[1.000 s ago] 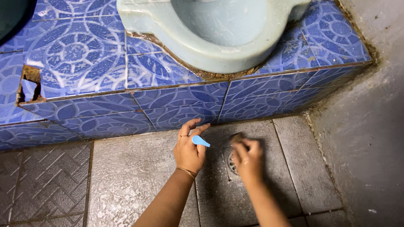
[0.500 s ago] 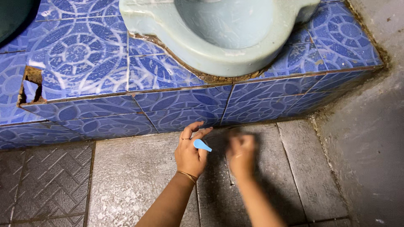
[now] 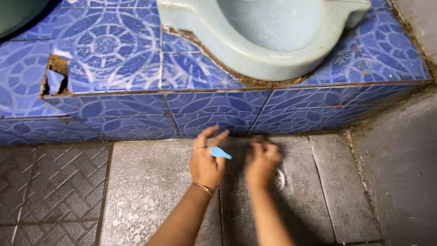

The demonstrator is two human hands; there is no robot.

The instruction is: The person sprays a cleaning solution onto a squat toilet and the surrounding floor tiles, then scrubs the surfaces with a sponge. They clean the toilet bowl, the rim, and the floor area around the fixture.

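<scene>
Head view: 2 hands low over the grey floor tiles (image 3: 150,182). The left hand (image 3: 205,161) pinches a small blue teardrop-shaped piece (image 3: 221,153) between thumb and fingers — long axis pointing right, toward the right hand (image 3: 261,163). That hand is blurred; its grip cannot be told. It covers a round floor drain (image 3: 279,179), which shows just right of it.

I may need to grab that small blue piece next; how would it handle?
The small blue piece, pinched by the left hand, looks like light, stiff plastic. Its smooth, rounded shape probably makes it slippery on the damp-looking floor tile.
</scene>
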